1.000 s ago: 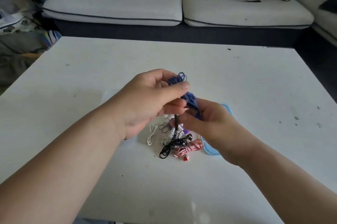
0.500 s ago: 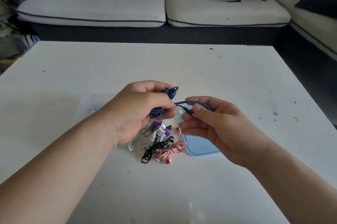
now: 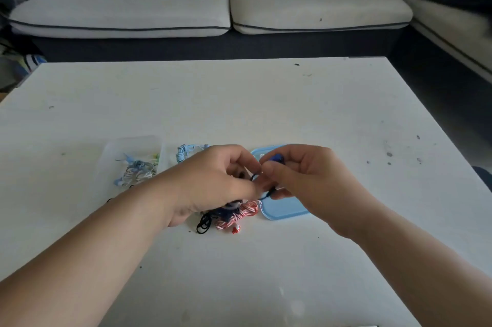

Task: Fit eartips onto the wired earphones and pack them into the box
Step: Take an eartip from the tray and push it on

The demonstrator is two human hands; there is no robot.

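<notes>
Since the earlier frame both hands have closed in on each other, so the gap between them is gone. The dark-blue wired earphones [image 3: 277, 158] now show mainly at the right hand instead of bunched in the left.

Left hand [image 3: 218, 183]: fingers curled tight, with thumb and fingertips pinching the thin dark cable of the set.

Right hand [image 3: 306, 180]: fingers curled narrow. A dark-blue part of the set is held at the index finger on top, and the cable is pinched lower down. The fingertips of the two hands touch.

Both hands are over the middle of the white rectangular table [image 3: 266, 103], nearer its near edge than its far edge.

Under the right hand lies a light-blue rounded flat plastic lid [image 3: 285, 212]. Just beside its left edge lies a red-and-white striped earphone coil [image 3: 239, 213], with a black earphone coil [image 3: 204, 223] next to that.

Toward the left edge of the table stands a clear plastic box [image 3: 111, 156] holding pale coiled earphones [image 3: 135, 167]. A light-blue earphone coil [image 3: 183, 152] lies just beside the box.
</notes>
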